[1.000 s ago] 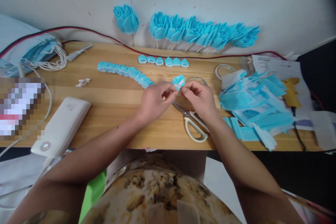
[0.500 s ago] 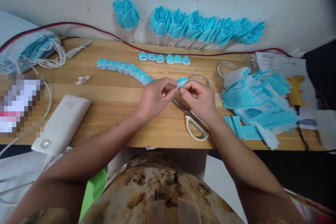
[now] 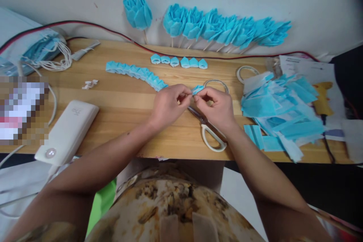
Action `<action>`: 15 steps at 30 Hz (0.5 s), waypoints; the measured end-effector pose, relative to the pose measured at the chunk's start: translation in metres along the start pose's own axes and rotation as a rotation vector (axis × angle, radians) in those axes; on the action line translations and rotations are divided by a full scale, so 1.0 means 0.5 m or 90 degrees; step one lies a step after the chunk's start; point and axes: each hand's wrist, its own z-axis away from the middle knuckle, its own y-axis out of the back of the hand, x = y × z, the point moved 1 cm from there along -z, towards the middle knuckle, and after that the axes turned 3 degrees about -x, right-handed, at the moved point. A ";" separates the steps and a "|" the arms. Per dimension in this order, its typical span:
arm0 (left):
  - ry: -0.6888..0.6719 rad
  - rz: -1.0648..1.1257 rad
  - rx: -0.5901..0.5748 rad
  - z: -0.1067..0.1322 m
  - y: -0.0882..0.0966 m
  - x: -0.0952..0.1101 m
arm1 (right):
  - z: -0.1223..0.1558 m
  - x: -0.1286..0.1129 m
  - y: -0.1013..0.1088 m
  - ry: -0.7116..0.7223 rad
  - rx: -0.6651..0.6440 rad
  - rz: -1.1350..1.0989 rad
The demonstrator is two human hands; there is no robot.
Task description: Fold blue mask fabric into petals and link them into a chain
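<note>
Between my two hands is a small folded piece of blue fabric (image 3: 197, 89), held above the table. My left hand (image 3: 172, 103) pinches its left side with thumb and index finger. From the right, my right hand (image 3: 216, 105) pinches it too; the fingers hide most of it. Scissors with white handles (image 3: 213, 140) lie under my right hand, partly covered. A row of folded blue pieces (image 3: 136, 73) runs up to my left hand. Farther back sit several small rolled blue pieces (image 3: 189, 62) in a line.
Blue fabric flowers on sticks (image 3: 211, 24) lean against the wall. A pile of blue strips (image 3: 283, 102) lies right, beside a tape roll (image 3: 246, 72) and a yellow glue gun (image 3: 323, 98). At left are a white power bank (image 3: 68, 132), white scraps (image 3: 90, 84) and a red-black cable (image 3: 99, 28).
Both hands stay pinched on the folded blue piece, which shows a little less between the fingers. The whole view has shifted slightly.
</note>
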 end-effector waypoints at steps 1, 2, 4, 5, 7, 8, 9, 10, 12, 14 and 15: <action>-0.002 -0.001 -0.002 0.000 0.000 0.000 | 0.000 0.000 0.000 -0.005 0.001 0.001; -0.004 -0.001 -0.002 0.000 0.000 -0.001 | 0.000 0.001 0.000 -0.010 0.001 0.000; -0.006 0.000 -0.002 0.000 -0.001 -0.002 | -0.001 0.001 0.000 -0.016 0.000 -0.005; -0.006 0.001 -0.002 0.000 -0.001 -0.002 | -0.001 0.001 0.001 -0.016 -0.001 -0.008; -0.001 0.006 -0.006 -0.001 0.000 -0.002 | -0.002 0.000 0.001 -0.017 -0.001 -0.012; 0.003 0.009 -0.011 -0.001 0.000 -0.002 | -0.002 0.000 0.002 -0.018 -0.001 -0.014; 0.008 0.014 -0.015 -0.001 0.000 -0.002 | -0.002 -0.001 0.002 -0.019 0.000 -0.015; 0.011 0.019 -0.018 -0.001 0.000 -0.001 | -0.002 -0.002 0.002 -0.020 -0.001 -0.018; 0.014 0.036 -0.012 -0.002 0.001 -0.001 | -0.003 -0.002 0.002 -0.023 -0.006 -0.028; 0.021 0.065 -0.004 -0.004 0.001 -0.002 | -0.003 -0.001 0.001 -0.029 -0.009 -0.041; 0.029 0.083 -0.005 -0.005 0.001 -0.002 | -0.003 0.000 0.001 -0.034 -0.009 -0.048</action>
